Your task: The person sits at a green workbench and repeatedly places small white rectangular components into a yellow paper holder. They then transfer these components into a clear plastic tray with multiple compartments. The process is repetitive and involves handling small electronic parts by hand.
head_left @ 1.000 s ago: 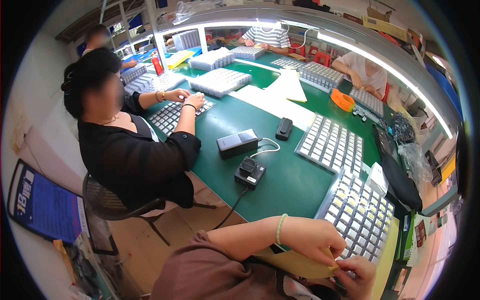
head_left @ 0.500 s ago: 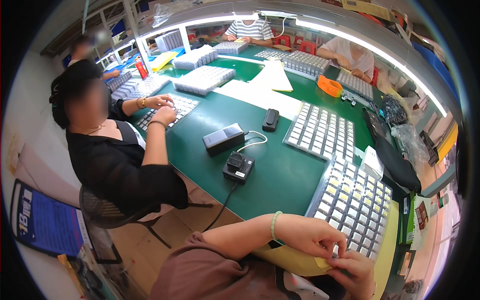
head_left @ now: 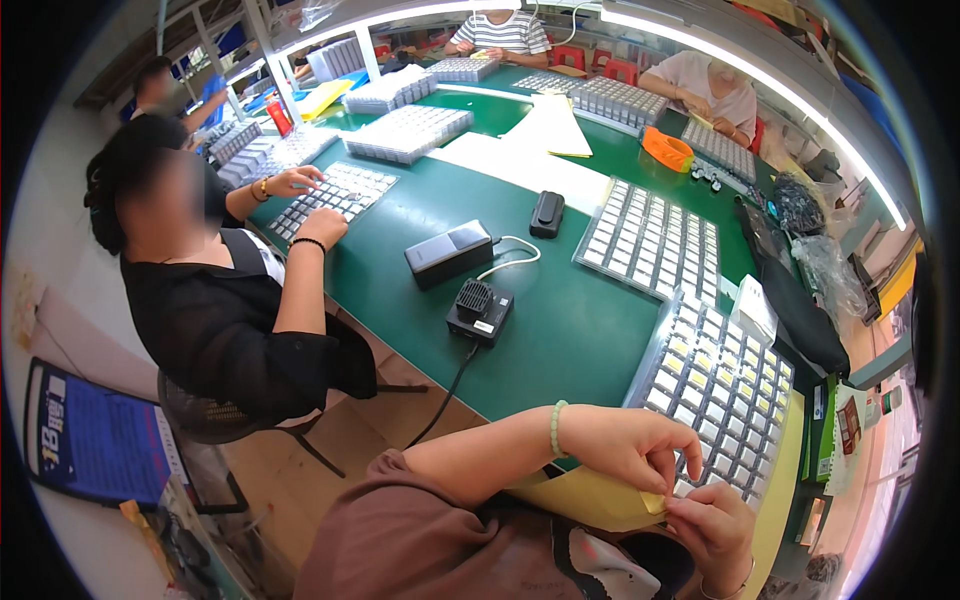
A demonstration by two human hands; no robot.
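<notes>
Pinching a small yellow piece (head_left: 655,500) over the yellow sheet (head_left: 590,497) were both hands: left hand (head_left: 630,448) and right hand (head_left: 712,525), fingertips closed on it. Nearest tray (head_left: 715,385) looked mostly filled; remaining count unclear.

Four other people (head_left: 215,290) sit around the green table (head_left: 570,320); three black devices (head_left: 480,310) lie mid-table.

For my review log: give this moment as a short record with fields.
setting: green worktable, several people seated around it
left hand: fingers pinching a small piece at the yellow sheet's edge
right hand: touching the same spot from below
nearest: tray of small white parts
also: black boxes, co-worker's tray
</notes>
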